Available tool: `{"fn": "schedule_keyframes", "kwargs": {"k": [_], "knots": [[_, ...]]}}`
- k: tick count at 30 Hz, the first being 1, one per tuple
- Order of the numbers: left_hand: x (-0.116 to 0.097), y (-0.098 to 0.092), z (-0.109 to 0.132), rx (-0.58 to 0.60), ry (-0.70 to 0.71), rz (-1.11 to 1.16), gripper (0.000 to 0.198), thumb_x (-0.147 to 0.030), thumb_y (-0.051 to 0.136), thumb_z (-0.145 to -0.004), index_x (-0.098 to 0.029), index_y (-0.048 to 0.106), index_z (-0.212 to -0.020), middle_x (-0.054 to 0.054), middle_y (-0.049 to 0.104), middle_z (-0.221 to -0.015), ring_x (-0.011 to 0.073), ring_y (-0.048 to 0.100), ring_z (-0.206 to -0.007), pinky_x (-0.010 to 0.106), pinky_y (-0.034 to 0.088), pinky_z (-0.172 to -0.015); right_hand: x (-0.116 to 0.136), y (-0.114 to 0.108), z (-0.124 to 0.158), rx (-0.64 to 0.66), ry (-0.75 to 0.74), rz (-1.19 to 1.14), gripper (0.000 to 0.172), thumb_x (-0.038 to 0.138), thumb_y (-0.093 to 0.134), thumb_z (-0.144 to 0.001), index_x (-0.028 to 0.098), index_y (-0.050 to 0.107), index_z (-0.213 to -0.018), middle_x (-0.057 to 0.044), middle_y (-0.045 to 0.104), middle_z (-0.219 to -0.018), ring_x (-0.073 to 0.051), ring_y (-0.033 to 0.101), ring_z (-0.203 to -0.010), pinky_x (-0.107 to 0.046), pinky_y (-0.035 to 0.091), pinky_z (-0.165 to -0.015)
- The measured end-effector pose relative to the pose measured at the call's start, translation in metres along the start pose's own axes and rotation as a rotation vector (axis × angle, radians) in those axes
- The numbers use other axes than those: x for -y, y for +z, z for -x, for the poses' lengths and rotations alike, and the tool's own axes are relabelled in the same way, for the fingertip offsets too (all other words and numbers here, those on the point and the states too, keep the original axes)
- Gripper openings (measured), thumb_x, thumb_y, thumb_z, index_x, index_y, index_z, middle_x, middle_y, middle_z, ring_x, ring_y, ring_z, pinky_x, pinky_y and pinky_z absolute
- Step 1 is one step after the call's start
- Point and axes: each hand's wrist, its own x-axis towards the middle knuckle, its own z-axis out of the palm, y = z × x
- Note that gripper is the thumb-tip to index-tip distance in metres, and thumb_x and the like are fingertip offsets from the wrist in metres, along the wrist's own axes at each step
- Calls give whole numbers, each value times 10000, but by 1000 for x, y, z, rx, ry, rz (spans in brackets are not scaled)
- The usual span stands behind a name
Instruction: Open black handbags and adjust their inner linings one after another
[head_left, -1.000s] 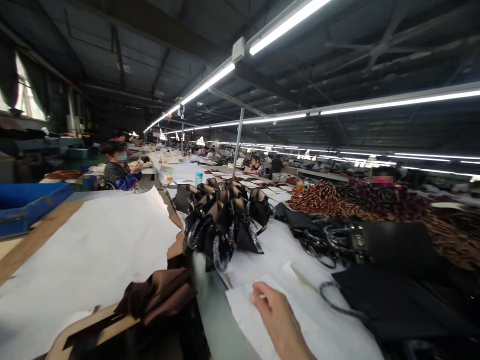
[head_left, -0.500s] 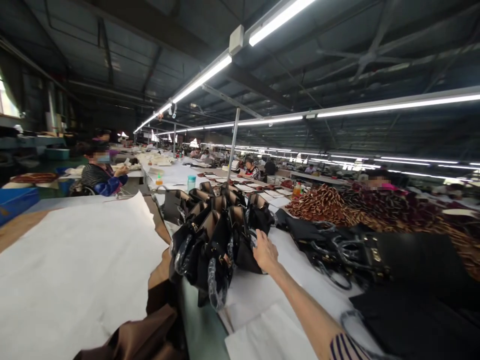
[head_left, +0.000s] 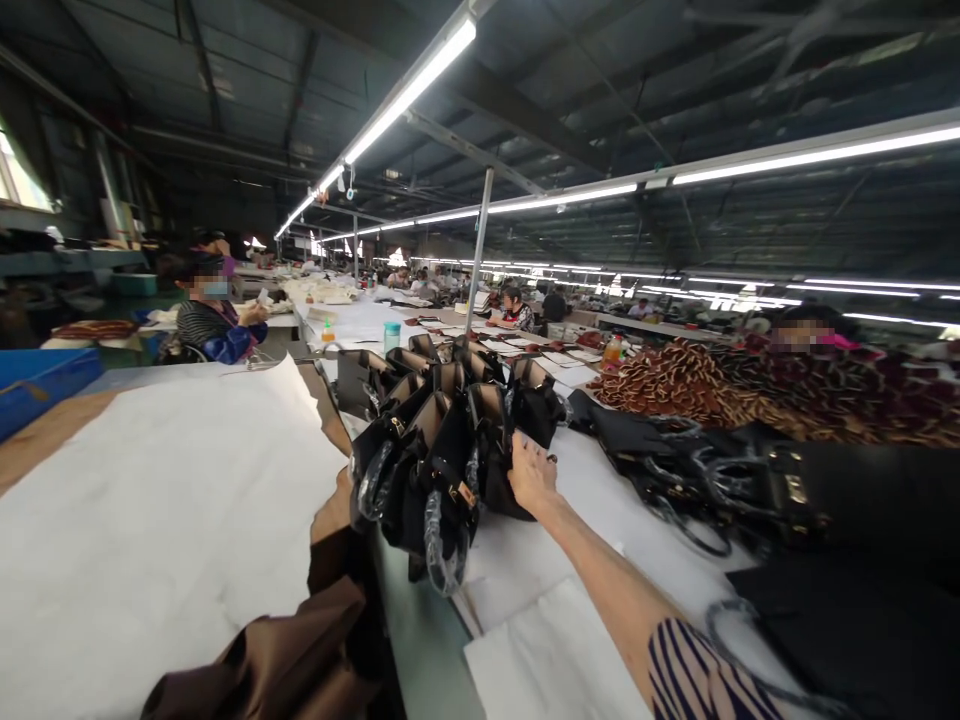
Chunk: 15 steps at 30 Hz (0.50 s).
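A cluster of black handbags [head_left: 442, 455] with tan linings stands upright on the table, their handles wrapped in clear plastic. My right hand [head_left: 533, 474] reaches to the right side of this cluster. Its fingers are curled closed against a black handbag [head_left: 498, 482] at the near right; the fingertips are partly hidden. A striped sleeve covers my upper forearm. My left hand is out of view.
More black handbags [head_left: 675, 460] lie flat at the right, near a heap of brown pieces [head_left: 667, 385]. White sheeting [head_left: 165, 500] and brown fabric [head_left: 277, 650] are at the left. A co-worker [head_left: 217, 320] sits beyond. A metal post [head_left: 480, 245] rises behind the bags.
The view has tilted down slightly and turned a little left. My right hand stays at the same handbag, its fingers now more curled.
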Motion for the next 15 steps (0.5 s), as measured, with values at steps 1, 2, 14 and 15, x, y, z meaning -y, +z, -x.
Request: {"fn": "schedule_keyframes", "kwargs": {"k": [1,2,14,15], "knots": [[-4,-1,3,-14,-11,0,506,-518,546,-742,-425,406,-1218,27,622,-953,304,614,-894,469,510,-708,-2,-3,3,-5,27,-24,404,217,521,-856,181,415,-1245,-85,515,-1151,-245,508,-1038,-456,427,-864],[-8,-1,6,-25,-19,0,500,-518,541,-772,-389,402,-1235,38,615,-988,289,602,-918,451,510,-729,-6,-6,6,-8,54,-54,398,217,512,-863,179,412,-1247,-85,526,-1137,-233,532,-1000,-441,444,-842],[-75,75,172,174,-67,129,251,-337,555,-858,-219,560,-1079,24,563,-1101,263,545,-995,383,504,-774,-93,-111,94,-58,249,-618,468,186,453,-787,207,340,-1241,-41,612,-849,-142,604,-622,-255,485,-548],[-80,86,195,221,-79,145,254,-340,561,-852,-246,559,-1088,58,544,-1122,208,550,-976,342,502,-781,-97,-119,106,-52,243,-662,473,186,453,-773,204,342,-1232,-33,608,-816,-142,596,-597,-245,476,-514]]}}
